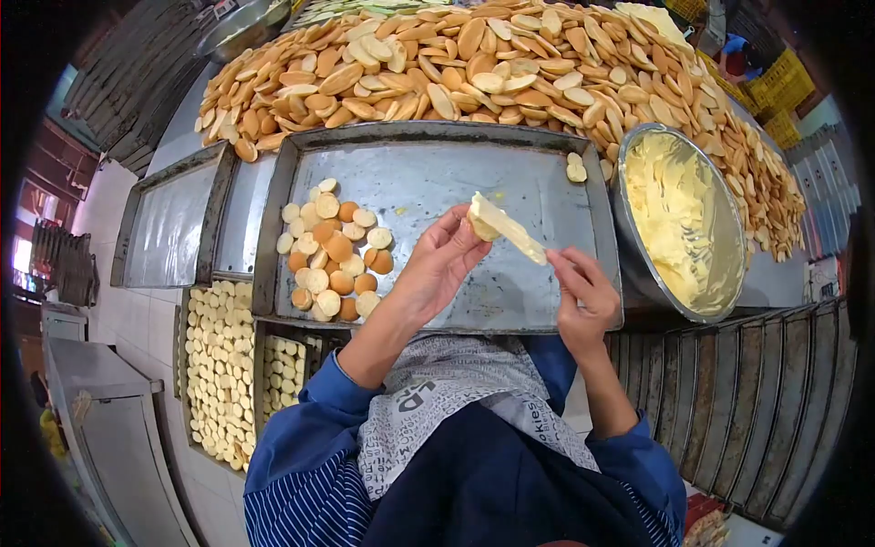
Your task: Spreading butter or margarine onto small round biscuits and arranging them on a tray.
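Over a large metal baking tray (437, 171), my left hand (441, 256) pinches a small round cookie (482, 229) between thumb and fingers. My right hand (586, 294) grips the end of a flat spreader (513, 232) coated in pale yellow cream, and its tip lies across the cookie. The spreader's own surface is hidden under the cream. A cluster of loose round cookies (338, 246), some brown side up and some pale side up, lies at the tray's left. Two small pale cookies (576, 167) sit pressed together in the far right corner.
A steel bowl of yellow cream (677, 219) leans at the right. Behind the tray rises a wide heap of oval biscuits (444, 68). Another tray (174, 219) stands at the left, above a lower tray packed with round cookies (220, 362). Stacked trays (738, 403) fill the right side.
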Motion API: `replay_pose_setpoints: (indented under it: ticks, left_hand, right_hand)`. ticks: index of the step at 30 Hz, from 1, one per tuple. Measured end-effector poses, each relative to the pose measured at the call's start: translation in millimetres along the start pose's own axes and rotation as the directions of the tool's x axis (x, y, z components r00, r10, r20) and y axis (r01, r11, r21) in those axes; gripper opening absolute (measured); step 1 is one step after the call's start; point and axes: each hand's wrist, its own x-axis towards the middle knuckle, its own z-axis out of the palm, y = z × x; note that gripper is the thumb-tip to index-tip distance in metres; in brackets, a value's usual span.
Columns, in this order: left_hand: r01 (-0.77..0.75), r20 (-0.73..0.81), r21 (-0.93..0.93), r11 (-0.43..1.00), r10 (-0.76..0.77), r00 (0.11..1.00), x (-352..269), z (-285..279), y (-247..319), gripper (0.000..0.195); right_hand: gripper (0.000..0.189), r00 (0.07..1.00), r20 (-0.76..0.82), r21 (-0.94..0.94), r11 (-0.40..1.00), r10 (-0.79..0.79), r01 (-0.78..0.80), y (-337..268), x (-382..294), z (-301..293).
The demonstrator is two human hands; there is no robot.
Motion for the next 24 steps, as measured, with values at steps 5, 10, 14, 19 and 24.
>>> replay_pose_setpoints:
  ticks: [5, 10, 14, 19, 24]
  left_hand:
    - [0.037, -0.025, -0.110, 0.993, -0.040, 0.999, 1.0, -7.5, 0.5, 0.040]
    - [0.020, -0.012, -0.167, 0.986, -0.022, 1.000, 3.8, -18.2, 7.7, 0.039]
    - [0.058, 0.060, -0.186, 0.981, -0.048, 0.997, 2.0, -18.0, 12.7, 0.041]
    - [0.182, 0.181, -0.221, 0.958, -0.143, 0.973, 0.7, -15.7, 7.2, 0.045]
    - [0.202, 0.161, -0.162, 0.966, -0.176, 0.971, -4.0, -18.7, 5.6, 0.050]
  right_hand:
    - [0.054, 0.986, 0.013, -0.116, 0.979, -0.165, 0.165, 7.3, 1.2, -4.9]
    - [0.054, 0.930, 0.158, -0.292, 0.884, -0.332, 0.365, 7.9, 11.4, -35.1]
    - [0.052, 0.896, 0.098, -0.408, 0.804, -0.432, 0.433, 6.2, 14.8, -43.3]
    - [0.052, 0.850, 0.157, -0.428, 0.741, -0.503, 0.518, 7.5, 28.5, -35.6]
    - [0.054, 0.839, 0.203, -0.459, 0.708, -0.504, 0.536, 2.8, 44.3, -28.1]
